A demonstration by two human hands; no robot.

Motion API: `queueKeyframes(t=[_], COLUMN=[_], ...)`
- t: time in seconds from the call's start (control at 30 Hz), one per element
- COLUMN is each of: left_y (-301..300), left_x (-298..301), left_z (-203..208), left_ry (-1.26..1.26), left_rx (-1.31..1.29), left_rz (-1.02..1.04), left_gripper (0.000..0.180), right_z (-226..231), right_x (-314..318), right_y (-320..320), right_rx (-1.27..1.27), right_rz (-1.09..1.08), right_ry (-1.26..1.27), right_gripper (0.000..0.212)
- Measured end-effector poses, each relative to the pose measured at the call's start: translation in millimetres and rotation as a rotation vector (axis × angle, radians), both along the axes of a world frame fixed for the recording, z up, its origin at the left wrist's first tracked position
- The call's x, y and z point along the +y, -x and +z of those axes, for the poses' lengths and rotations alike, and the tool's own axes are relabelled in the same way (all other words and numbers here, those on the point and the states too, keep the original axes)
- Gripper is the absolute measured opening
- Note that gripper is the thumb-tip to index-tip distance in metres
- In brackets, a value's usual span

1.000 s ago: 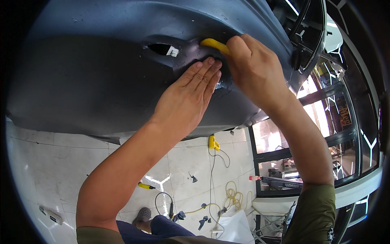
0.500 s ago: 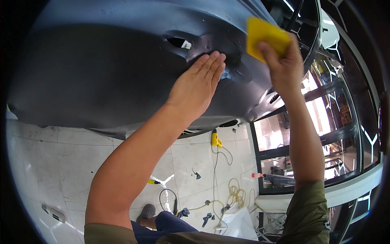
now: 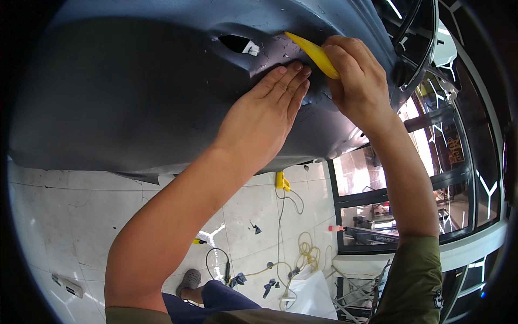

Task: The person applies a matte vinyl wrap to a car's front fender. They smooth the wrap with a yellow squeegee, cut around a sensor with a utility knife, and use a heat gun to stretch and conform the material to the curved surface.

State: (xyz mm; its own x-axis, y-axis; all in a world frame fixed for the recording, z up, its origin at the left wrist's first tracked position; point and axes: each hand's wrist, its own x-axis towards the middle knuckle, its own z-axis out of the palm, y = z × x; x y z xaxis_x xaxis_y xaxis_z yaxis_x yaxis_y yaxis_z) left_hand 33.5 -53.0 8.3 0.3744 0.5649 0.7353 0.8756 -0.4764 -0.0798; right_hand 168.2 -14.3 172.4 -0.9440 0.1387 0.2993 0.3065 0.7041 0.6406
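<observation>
A dark matte film (image 3: pixel 124 97) lies over the curved body panel of a car, wrinkled around a pointed opening (image 3: pixel 233 44) that has a white piece at its right end. My left hand (image 3: pixel 261 110) rests flat on the film just below that opening, fingers stretched out. In my right hand (image 3: pixel 359 83) is a yellow squeegee (image 3: pixel 313 54), bent, its edge against the film to the right of the opening. Small droplets or bits dot the surface near it.
Film edges hang loose over the pale tiled floor (image 3: pixel 97 205). Below lie a yellow corded tool (image 3: pixel 281 182), a coiled yellow hose (image 3: pixel 307 254), dark scraps (image 3: pixel 268 288) and a white box-like object (image 3: pixel 67 286). A dark-framed glass front (image 3: pixel 367 205) stands at right.
My right hand has brought the squeegee from above the panel down and left onto the film. The left hand stays pressed on the film, shifted very slightly.
</observation>
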Motion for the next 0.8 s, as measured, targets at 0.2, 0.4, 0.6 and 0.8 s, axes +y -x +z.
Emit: queueKeyframes(t=[0.2,0.4,0.6,0.8], left_y=[1.2,1.2,2.3,2.5], left_x=[1.8,3.6,-2.8,-5.4], left_z=[0.3,-1.0,2.8,7.6], left_ry=[-0.044,-0.047,-0.028,0.007], left_rx=[0.008,0.001,0.053,0.053], left_rz=[-0.017,-0.051,-0.045,-0.057], left_gripper=[0.060,0.057,0.056,0.055], right_z=[2.7,6.9,1.8,-2.9], right_x=[2.5,4.4,3.1,5.9], right_y=[-3.1,-1.8,1.7,4.9], right_rx=[-0.040,-0.058,-0.068,-0.051], right_rz=[-0.017,-0.009,-0.016,-0.025], right_ry=[0.024,0.053,0.030,0.047], right_gripper=[0.044,0.043,0.040,0.033])
